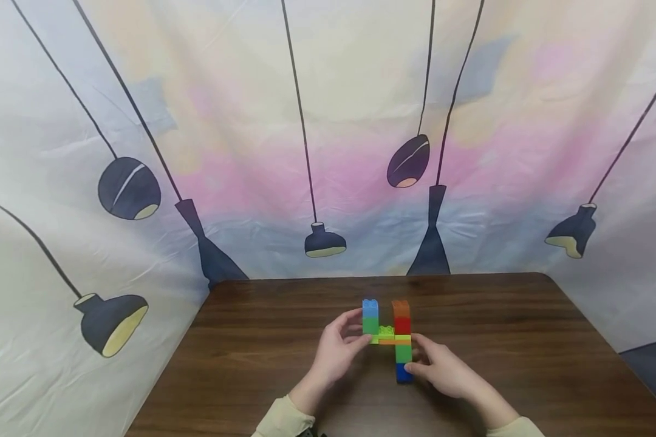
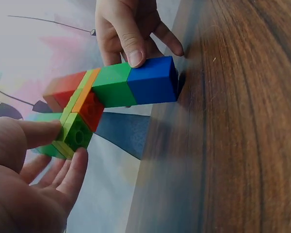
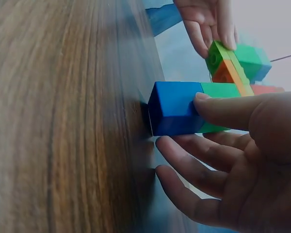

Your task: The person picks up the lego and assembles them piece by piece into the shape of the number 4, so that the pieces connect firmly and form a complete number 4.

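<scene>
A figure of toy building bricks (image 1: pixel 403 353), shaped like a 4, stands upright between the two hands. Its right column runs from a blue brick (image 3: pixel 174 108) at the foot through green to red (image 1: pixel 402 326) and orange-brown on top. Thin lime and orange bricks (image 2: pixel 89 104) form the crossbar, and a shorter green and light-blue stack (image 1: pixel 370 317) rises at its left end. My left hand (image 1: pixel 333 352) pinches that left end between thumb and fingers. On the right column, my right hand (image 1: pixel 445 367) grips the green and blue bricks, thumb on the blue one.
The figure's foot is at the dark wooden table (image 1: pixel 240 364). Behind the table's far edge hangs a pastel cloth (image 1: pixel 361 121) printed with black lamps. Light sleeves (image 1: pixel 285 417) cover both wrists.
</scene>
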`<control>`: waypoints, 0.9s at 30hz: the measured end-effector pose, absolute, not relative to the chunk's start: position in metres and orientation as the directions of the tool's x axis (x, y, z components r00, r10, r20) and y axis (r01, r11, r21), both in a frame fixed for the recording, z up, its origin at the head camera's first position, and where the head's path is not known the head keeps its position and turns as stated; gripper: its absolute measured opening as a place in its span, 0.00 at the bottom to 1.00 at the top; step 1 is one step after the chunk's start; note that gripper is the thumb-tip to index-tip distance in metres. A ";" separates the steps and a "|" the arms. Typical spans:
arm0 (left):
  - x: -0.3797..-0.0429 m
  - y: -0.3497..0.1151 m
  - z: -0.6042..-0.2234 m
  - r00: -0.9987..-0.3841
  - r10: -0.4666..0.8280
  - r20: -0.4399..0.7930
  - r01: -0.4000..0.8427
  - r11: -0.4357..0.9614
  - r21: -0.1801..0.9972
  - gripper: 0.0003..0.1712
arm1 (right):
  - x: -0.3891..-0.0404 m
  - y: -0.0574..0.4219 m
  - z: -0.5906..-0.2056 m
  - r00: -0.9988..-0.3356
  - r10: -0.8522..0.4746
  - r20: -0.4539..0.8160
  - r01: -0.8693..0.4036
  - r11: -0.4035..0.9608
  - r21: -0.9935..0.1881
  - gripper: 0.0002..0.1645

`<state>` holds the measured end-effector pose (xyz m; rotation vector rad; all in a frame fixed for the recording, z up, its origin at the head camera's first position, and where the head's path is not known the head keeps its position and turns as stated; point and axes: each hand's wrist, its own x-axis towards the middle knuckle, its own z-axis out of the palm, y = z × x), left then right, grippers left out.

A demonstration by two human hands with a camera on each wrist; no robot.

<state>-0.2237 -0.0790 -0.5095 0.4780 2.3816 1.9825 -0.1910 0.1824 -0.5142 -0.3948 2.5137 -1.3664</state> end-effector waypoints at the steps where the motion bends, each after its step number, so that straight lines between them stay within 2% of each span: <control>1: -0.224 -0.080 -0.510 -0.955 0.232 0.185 0.228 0.172 0.958 0.31 | -0.191 0.182 -0.514 -0.930 -0.357 -0.092 -0.118 0.525 -0.843 0.44; 6: -0.227 -0.084 -0.514 -0.964 0.210 0.163 0.225 0.317 0.922 0.32 | -0.189 0.179 -0.517 -0.920 -0.376 -0.113 -0.121 0.546 -0.829 0.49; 13: -0.226 -0.086 -0.515 -0.977 0.200 0.071 0.160 0.476 0.865 0.31 | -0.188 0.175 -0.518 -0.900 -0.424 -0.101 -0.170 0.555 -0.814 0.47; 17: -0.227 -0.087 -0.518 -0.975 0.220 0.037 0.147 0.513 0.846 0.31 | -0.186 0.173 -0.519 -0.887 -0.451 -0.100 -0.191 0.555 -0.810 0.44; 23: -0.227 -0.090 -0.519 -0.965 0.261 -0.017 0.127 0.524 0.842 0.32 | -0.186 0.172 -0.520 -0.882 -0.441 -0.165 -0.139 0.579 -0.804 0.43; 27: -0.228 -0.092 -0.518 -0.961 0.276 -0.034 0.128 0.548 0.827 0.32 | -0.185 0.172 -0.521 -0.879 -0.452 -0.152 -0.156 0.574 -0.804 0.42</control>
